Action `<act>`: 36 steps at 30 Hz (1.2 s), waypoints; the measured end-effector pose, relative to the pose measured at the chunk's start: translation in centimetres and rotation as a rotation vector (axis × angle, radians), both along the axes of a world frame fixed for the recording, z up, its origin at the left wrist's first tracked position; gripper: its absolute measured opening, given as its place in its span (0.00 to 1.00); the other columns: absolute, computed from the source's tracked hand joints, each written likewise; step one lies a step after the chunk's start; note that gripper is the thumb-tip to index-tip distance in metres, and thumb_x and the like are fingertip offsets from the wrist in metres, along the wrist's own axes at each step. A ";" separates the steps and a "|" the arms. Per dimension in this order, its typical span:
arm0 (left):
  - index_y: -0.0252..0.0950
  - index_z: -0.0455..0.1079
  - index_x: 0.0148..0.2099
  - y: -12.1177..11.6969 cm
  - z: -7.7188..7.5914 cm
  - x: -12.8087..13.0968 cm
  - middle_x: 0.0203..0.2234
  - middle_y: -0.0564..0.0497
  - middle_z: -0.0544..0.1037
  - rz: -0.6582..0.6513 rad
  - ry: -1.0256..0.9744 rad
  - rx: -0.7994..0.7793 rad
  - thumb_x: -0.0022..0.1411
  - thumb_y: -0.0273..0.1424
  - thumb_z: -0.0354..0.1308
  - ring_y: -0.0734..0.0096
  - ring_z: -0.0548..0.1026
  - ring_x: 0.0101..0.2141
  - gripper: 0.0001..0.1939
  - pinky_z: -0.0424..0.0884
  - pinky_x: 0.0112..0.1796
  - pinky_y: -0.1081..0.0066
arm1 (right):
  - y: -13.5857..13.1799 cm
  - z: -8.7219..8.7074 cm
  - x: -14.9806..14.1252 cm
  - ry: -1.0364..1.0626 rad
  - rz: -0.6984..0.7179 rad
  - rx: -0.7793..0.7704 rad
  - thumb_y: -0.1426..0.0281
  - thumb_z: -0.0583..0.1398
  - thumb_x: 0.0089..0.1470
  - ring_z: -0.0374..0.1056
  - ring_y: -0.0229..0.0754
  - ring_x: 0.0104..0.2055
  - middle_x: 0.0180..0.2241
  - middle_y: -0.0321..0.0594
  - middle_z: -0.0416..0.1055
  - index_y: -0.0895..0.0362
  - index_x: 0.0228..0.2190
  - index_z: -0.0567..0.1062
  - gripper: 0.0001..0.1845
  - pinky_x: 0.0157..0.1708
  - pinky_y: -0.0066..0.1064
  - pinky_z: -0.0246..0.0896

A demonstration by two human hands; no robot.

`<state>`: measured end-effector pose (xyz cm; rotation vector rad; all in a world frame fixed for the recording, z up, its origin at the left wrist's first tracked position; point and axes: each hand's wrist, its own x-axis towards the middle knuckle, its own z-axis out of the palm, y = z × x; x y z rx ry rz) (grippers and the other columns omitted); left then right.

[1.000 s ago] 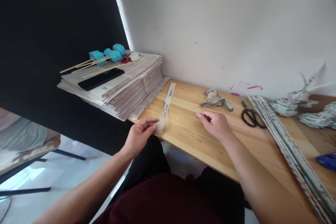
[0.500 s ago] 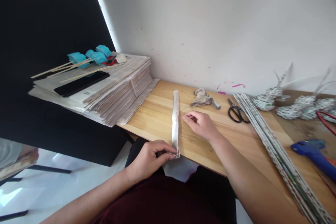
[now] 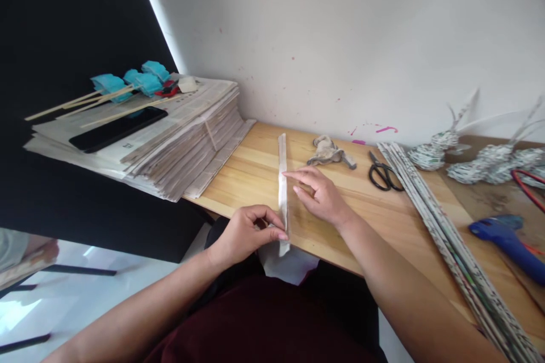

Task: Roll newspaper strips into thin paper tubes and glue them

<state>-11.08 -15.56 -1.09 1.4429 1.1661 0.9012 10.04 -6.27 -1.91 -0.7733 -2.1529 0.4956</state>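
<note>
A narrow folded strip of newspaper [image 3: 283, 195] lies lengthwise across the wooden table [image 3: 238, 176], its near end hanging a little past the front edge. My left hand [image 3: 253, 233] pinches the strip close to that near end between thumb and fingers. My right hand [image 3: 319, 193] is beside the strip, fingers stretched and apart, with the index fingertip touching its right edge about midway along. Nothing is held in my right hand.
Left stands a tall newspaper stack [image 3: 187, 147] bearing a phone [image 3: 118, 128] and blue pieces on sticks [image 3: 147, 82]. Right of my hands are a crumpled rag [image 3: 326, 151], black scissors [image 3: 383, 176], long rolled paper sticks [image 3: 443, 232] and a blue glue gun [image 3: 508, 244].
My left hand has slid a little up the strip from its near end. My right hand's fingers have straightened and reached left to the strip.
</note>
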 end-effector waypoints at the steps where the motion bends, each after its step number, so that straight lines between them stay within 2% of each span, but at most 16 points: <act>1: 0.34 0.75 0.30 0.2 0.3 0.1 0.24 0.51 0.78 -0.031 -0.008 -0.010 0.49 0.38 0.71 0.74 0.72 0.25 0.13 0.67 0.29 0.74 | 0.0 0.0 0.0 -0.001 0.007 0.007 0.72 0.56 0.59 0.65 0.46 0.51 0.47 0.43 0.69 0.48 0.54 0.73 0.22 0.53 0.43 0.61; 6: 0.35 0.76 0.31 0.7 1.6 0.3 0.25 0.52 0.78 -0.172 -0.043 -0.022 0.52 0.37 0.69 0.74 0.73 0.28 0.11 0.68 0.32 0.74 | 0.0 0.1 0.1 -0.044 0.016 0.020 0.69 0.57 0.59 0.64 0.48 0.54 0.50 0.45 0.68 0.49 0.52 0.74 0.20 0.55 0.46 0.59; 10: 0.34 0.75 0.31 0.9 3.0 0.4 0.25 0.51 0.77 -0.160 -0.072 0.018 0.53 0.38 0.68 0.73 0.73 0.27 0.12 0.70 0.31 0.73 | -0.1 0.1 -0.2 -0.063 0.037 0.078 0.64 0.62 0.55 0.65 0.50 0.53 0.51 0.44 0.70 0.48 0.47 0.77 0.17 0.55 0.48 0.58; 12: 0.33 0.74 0.32 1.0 3.6 0.5 0.25 0.51 0.77 -0.155 -0.114 0.043 0.54 0.38 0.68 0.73 0.73 0.27 0.12 0.71 0.31 0.73 | -0.1 0.1 -0.3 -0.025 0.007 0.114 0.65 0.62 0.55 0.67 0.49 0.50 0.48 0.43 0.73 0.48 0.41 0.80 0.11 0.54 0.48 0.59; 14: 0.34 0.75 0.37 1.3 3.9 0.6 0.28 0.49 0.78 -0.136 -0.166 0.102 0.56 0.39 0.66 0.72 0.74 0.29 0.13 0.72 0.33 0.72 | -0.2 0.2 -0.3 0.066 -0.044 0.084 0.66 0.60 0.56 0.69 0.47 0.47 0.44 0.42 0.76 0.49 0.35 0.81 0.08 0.50 0.45 0.62; 17: 0.34 0.73 0.47 2.3 3.1 0.5 0.35 0.46 0.78 -0.044 -0.199 0.222 0.60 0.40 0.61 0.69 0.76 0.36 0.17 0.73 0.36 0.70 | -0.2 0.5 -0.1 0.308 -0.122 -0.165 0.66 0.61 0.55 0.72 0.46 0.40 0.37 0.41 0.78 0.51 0.34 0.80 0.07 0.40 0.39 0.68; 21: 0.36 0.66 0.56 4.7 0.5 -0.1 0.46 0.42 0.76 0.156 -0.023 0.310 0.59 0.37 0.62 0.63 0.74 0.46 0.24 0.74 0.37 0.69 | 0.4 0.8 0.4 0.695 -0.219 -0.548 0.60 0.66 0.48 0.68 0.40 0.24 0.29 0.38 0.76 0.53 0.32 0.78 0.11 0.24 0.33 0.66; 25: 0.37 0.61 0.61 6.7 -1.9 -0.9 0.57 0.38 0.68 0.261 0.216 0.329 0.51 0.37 0.68 0.54 0.70 0.53 0.37 0.74 0.36 0.66 | 1.4 1.0 1.0 0.912 -0.183 -0.679 0.57 0.66 0.48 0.63 0.35 0.20 0.27 0.35 0.71 0.53 0.33 0.74 0.14 0.17 0.29 0.60; 28: 0.36 0.57 0.64 7.5 -2.4 -1.0 0.59 0.36 0.66 0.308 0.277 0.345 0.51 0.40 0.68 0.52 0.68 0.56 0.42 0.74 0.41 0.61 | 1.9 1.2 1.6 0.932 -0.149 -0.701 0.57 0.63 0.52 0.64 0.36 0.22 0.26 0.34 0.69 0.52 0.32 0.72 0.13 0.17 0.28 0.59; 30: 0.35 0.54 0.66 7.7 -2.1 -0.6 0.56 0.35 0.69 0.303 0.263 0.299 0.51 0.42 0.68 0.53 0.71 0.53 0.45 0.72 0.46 0.56 | 2.0 1.3 1.9 0.942 -0.128 -0.724 0.57 0.62 0.53 0.67 0.38 0.24 0.27 0.35 0.70 0.52 0.31 0.71 0.12 0.18 0.28 0.61; 33: 0.34 0.50 0.67 7.3 -1.5 0.8 0.51 0.36 0.74 0.205 0.235 0.222 0.51 0.42 0.68 0.55 0.73 0.50 0.48 0.68 0.51 0.53 | 2.1 1.5 2.2 0.991 -0.093 -0.806 0.58 0.64 0.51 0.69 0.39 0.28 0.27 0.35 0.70 0.51 0.31 0.71 0.12 0.23 0.30 0.65; 36: 0.36 0.48 0.68 5.9 -1.3 2.6 0.50 0.37 0.74 0.076 0.293 0.287 0.49 0.44 0.69 0.51 0.71 0.53 0.51 0.65 0.54 0.50 | 2.0 1.6 2.5 1.030 -0.061 -0.882 0.60 0.65 0.50 0.69 0.39 0.28 0.26 0.35 0.69 0.51 0.30 0.72 0.11 0.24 0.30 0.66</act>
